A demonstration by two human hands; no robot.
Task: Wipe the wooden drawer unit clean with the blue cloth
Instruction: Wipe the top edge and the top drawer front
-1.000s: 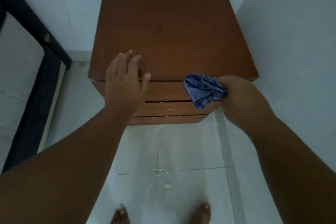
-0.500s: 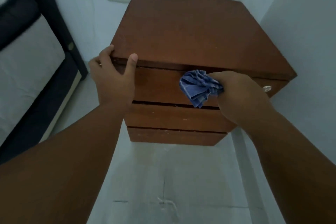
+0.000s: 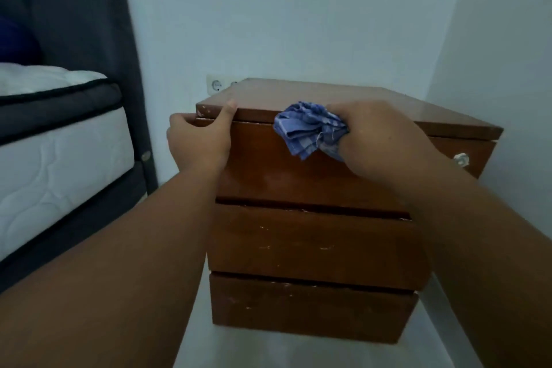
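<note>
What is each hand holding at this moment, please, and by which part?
The right hand clutches the bunched blue cloth by its right end. The left hand grips the wooden drawer unit at its top front-left corner.

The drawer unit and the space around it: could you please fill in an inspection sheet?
Surface: wooden drawer unit, three drawer fronts, scuffed; top bare.
Job's things: blue cloth bunched, pressed at the top drawer's upper edge.
Clutter: nothing seen.
Hands: left hand grips the unit's top left corner; right hand holds the cloth.
Cables: nothing seen; wall socket behind the unit.
Surroundings: bed on the left, white walls, pale floor.
</note>
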